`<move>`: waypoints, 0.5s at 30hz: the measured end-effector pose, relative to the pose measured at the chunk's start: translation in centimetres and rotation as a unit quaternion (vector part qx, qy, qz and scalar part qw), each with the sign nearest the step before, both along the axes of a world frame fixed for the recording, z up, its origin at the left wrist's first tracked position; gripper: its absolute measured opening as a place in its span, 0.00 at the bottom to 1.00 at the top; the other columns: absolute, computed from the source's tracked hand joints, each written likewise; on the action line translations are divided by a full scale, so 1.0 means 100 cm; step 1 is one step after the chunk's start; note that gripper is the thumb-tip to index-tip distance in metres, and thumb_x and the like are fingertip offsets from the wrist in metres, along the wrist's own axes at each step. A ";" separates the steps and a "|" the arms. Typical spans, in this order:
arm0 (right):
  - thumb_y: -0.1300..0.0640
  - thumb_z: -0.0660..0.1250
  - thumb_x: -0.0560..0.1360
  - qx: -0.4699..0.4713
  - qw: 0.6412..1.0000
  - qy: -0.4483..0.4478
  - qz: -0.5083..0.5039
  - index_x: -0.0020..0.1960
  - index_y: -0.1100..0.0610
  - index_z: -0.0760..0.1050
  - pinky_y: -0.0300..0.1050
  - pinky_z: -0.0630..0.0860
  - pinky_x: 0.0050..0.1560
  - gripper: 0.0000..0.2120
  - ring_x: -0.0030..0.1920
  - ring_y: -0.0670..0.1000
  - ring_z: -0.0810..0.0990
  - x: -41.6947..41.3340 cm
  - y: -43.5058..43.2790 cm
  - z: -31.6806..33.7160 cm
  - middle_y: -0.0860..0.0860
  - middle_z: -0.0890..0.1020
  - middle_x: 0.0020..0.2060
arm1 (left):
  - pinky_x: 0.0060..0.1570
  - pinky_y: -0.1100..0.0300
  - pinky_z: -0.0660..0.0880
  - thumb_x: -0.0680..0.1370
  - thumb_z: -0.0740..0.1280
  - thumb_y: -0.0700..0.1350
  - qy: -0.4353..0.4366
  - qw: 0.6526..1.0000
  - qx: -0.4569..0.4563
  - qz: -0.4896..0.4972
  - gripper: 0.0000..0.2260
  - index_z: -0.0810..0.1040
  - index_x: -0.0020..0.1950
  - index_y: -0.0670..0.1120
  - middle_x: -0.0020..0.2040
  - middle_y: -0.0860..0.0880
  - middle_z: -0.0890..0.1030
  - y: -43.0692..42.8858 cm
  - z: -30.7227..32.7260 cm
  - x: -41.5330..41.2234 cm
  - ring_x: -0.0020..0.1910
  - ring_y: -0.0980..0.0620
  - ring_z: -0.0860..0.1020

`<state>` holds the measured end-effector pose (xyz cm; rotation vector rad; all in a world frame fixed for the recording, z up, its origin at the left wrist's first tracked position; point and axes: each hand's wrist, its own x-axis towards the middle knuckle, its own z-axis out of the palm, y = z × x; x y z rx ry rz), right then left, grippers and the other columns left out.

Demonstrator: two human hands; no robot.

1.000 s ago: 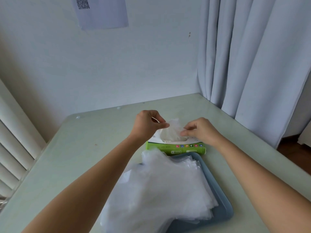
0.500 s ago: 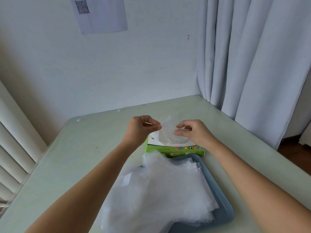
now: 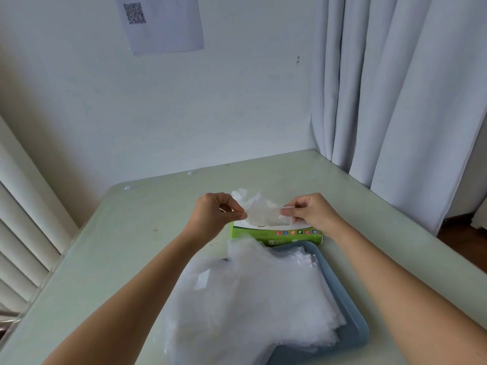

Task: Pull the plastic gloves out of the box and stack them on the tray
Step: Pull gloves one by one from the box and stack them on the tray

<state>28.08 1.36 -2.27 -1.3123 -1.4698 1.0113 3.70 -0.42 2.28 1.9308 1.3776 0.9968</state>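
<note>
A green and white glove box [image 3: 276,234] lies on the table just beyond a blue-grey tray [image 3: 350,320]. A thick stack of clear plastic gloves [image 3: 245,299] covers most of the tray and spills over its left edge. Above the box opening, a clear plastic glove [image 3: 263,213] is stretched between both hands. My left hand [image 3: 214,216] pinches its left edge between thumb and fingers. My right hand [image 3: 308,213] pinches its right edge. The glove's lower part still hangs at the box opening.
The pale green table [image 3: 118,246] meets a white wall at the back, with a grey curtain [image 3: 395,88] at the right corner. White slats [image 3: 21,233] run along the left. A sheet with a QR code [image 3: 160,22] hangs on the wall.
Both hands have risen slightly and moved apart, drawing the glove further out of the box and spreading it wider between them.
</note>
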 end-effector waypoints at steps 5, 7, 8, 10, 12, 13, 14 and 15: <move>0.57 0.73 0.66 -0.039 0.993 0.109 0.001 0.38 0.58 0.83 0.37 0.69 0.38 0.04 0.31 0.46 0.71 0.002 0.001 0.000 0.53 0.79 0.31 | 0.39 0.64 0.75 0.68 0.77 0.36 0.009 1.000 0.022 0.009 0.10 0.80 0.33 0.48 0.37 0.48 0.84 -0.002 -0.003 -0.001 0.35 0.53 0.81; 0.59 0.73 0.69 -0.051 0.993 0.102 0.011 0.41 0.58 0.83 0.36 0.70 0.38 0.03 0.34 0.47 0.73 0.002 0.001 0.001 0.54 0.81 0.35 | 0.39 0.68 0.75 0.69 0.75 0.34 0.027 0.999 0.045 0.006 0.10 0.79 0.34 0.47 0.38 0.49 0.83 -0.004 -0.003 0.000 0.34 0.59 0.80; 0.61 0.73 0.70 -0.048 0.995 0.084 0.015 0.42 0.58 0.83 0.35 0.70 0.37 0.01 0.34 0.46 0.74 0.002 0.000 0.002 0.53 0.81 0.35 | 0.40 0.69 0.76 0.70 0.74 0.33 0.040 0.998 0.052 0.005 0.10 0.79 0.36 0.48 0.40 0.50 0.83 -0.004 -0.002 0.000 0.34 0.61 0.80; 0.65 0.73 0.70 -0.025 0.999 0.038 0.016 0.42 0.57 0.81 0.36 0.71 0.36 0.04 0.33 0.47 0.74 0.000 -0.002 0.004 0.53 0.81 0.37 | 0.40 0.71 0.75 0.72 0.72 0.36 0.067 0.996 0.054 -0.001 0.10 0.77 0.43 0.51 0.46 0.55 0.81 -0.006 0.002 0.002 0.37 0.63 0.79; 0.66 0.74 0.69 0.001 0.999 0.009 0.030 0.46 0.58 0.79 0.37 0.72 0.34 0.08 0.31 0.49 0.73 -0.006 -0.007 0.010 0.51 0.82 0.43 | 0.37 0.72 0.72 0.72 0.73 0.44 0.069 0.997 0.039 0.007 0.10 0.75 0.50 0.51 0.50 0.59 0.77 -0.009 0.008 0.006 0.40 0.62 0.79; 0.65 0.75 0.69 0.010 0.999 -0.001 0.042 0.49 0.58 0.79 0.37 0.73 0.33 0.10 0.30 0.51 0.72 -0.010 -0.011 0.015 0.49 0.82 0.46 | 0.37 0.71 0.71 0.72 0.74 0.50 0.066 0.997 0.029 0.020 0.13 0.74 0.52 0.51 0.50 0.59 0.76 -0.009 0.011 0.009 0.41 0.60 0.78; 0.64 0.75 0.69 0.016 0.998 -0.016 0.050 0.51 0.56 0.79 0.37 0.73 0.32 0.12 0.29 0.52 0.71 -0.013 -0.014 0.020 0.47 0.82 0.48 | 0.37 0.70 0.69 0.71 0.73 0.55 0.070 0.997 0.027 0.033 0.16 0.74 0.52 0.50 0.49 0.59 0.76 -0.009 0.013 0.013 0.41 0.59 0.77; 0.62 0.75 0.69 0.026 0.997 -0.037 0.055 0.52 0.54 0.80 0.36 0.72 0.31 0.13 0.28 0.52 0.71 -0.016 -0.016 0.024 0.46 0.83 0.48 | 0.37 0.70 0.68 0.70 0.73 0.58 0.081 0.995 0.030 0.043 0.17 0.74 0.52 0.50 0.47 0.59 0.76 -0.008 0.015 0.017 0.41 0.59 0.76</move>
